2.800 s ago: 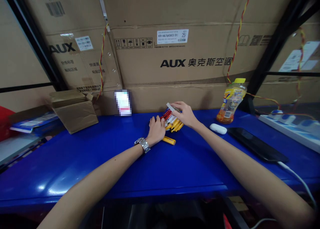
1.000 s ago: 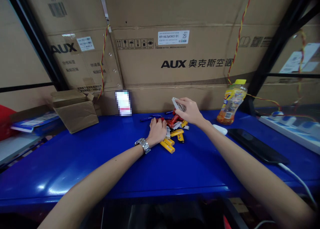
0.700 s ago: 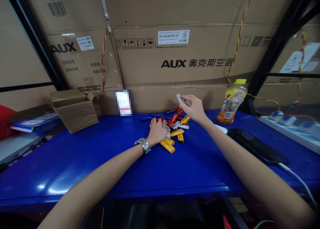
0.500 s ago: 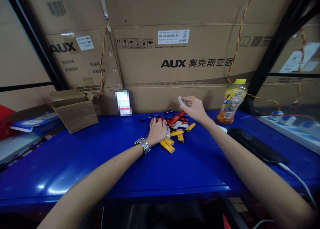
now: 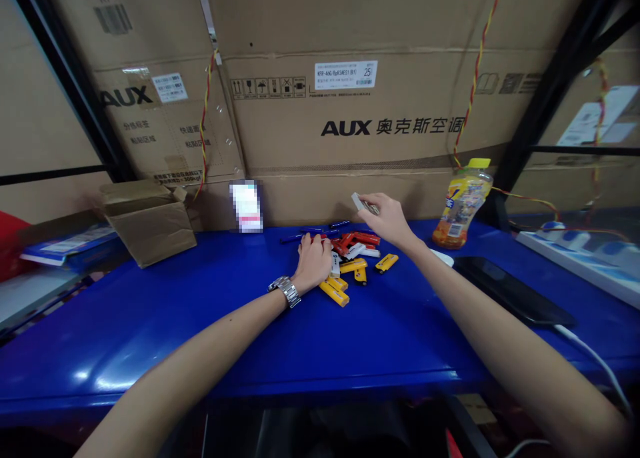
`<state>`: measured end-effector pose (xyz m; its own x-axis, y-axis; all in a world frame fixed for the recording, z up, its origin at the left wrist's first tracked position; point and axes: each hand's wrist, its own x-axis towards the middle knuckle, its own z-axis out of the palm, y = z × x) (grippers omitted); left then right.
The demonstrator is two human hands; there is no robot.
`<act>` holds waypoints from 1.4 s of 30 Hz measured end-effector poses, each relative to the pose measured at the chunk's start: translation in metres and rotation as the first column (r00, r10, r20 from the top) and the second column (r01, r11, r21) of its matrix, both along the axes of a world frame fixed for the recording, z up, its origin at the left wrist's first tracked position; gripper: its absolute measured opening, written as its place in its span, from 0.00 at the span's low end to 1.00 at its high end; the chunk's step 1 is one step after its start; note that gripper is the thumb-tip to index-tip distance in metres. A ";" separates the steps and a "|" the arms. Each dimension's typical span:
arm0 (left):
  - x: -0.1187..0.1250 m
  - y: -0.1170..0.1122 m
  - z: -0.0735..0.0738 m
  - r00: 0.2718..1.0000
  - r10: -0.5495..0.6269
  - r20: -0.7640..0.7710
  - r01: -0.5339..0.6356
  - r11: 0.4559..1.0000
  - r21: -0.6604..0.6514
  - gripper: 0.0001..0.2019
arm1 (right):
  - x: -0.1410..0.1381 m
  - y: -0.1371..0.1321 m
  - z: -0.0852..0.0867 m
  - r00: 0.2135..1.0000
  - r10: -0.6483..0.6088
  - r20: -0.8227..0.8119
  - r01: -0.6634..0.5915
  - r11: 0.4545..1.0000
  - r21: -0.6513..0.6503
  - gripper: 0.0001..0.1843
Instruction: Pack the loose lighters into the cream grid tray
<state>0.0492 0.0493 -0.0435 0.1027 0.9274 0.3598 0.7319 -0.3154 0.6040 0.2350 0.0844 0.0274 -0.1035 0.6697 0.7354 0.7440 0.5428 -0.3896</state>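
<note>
A scatter of small yellow pieces point(image 5: 350, 275) and red pieces point(image 5: 356, 241), lighter-like in shape, lies on the blue table point(image 5: 250, 325) near its back edge. My left hand point(image 5: 314, 261), with a metal watch on the wrist, rests curled on the left side of this scatter, touching it. My right hand point(image 5: 387, 218) is raised above the pile and pinches a small flat grey box point(image 5: 359, 202) between fingers and thumb. One yellow piece point(image 5: 387, 263) lies apart on the right.
Large cardboard cartons point(image 5: 350, 111) wall off the back. A small open cardboard box point(image 5: 150, 221) stands at the left, a drink bottle point(image 5: 463, 205) at the right, with a white case point(image 5: 443, 258), a dark phone point(image 5: 513, 290) on a cable, and a power strip point(image 5: 575, 255).
The neat bundle of yellow and red pieces has spilled into a loose scatter. My right hand lifted the small grey box up off it. One yellow piece has come to rest to the right.
</note>
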 end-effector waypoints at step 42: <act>-0.158 -0.018 0.084 0.699 -0.560 -0.444 0.338 0.806 -0.486 0.24 | -0.058 -0.034 -0.035 0.755 0.488 0.439 -0.386 0.871 -0.305 0.10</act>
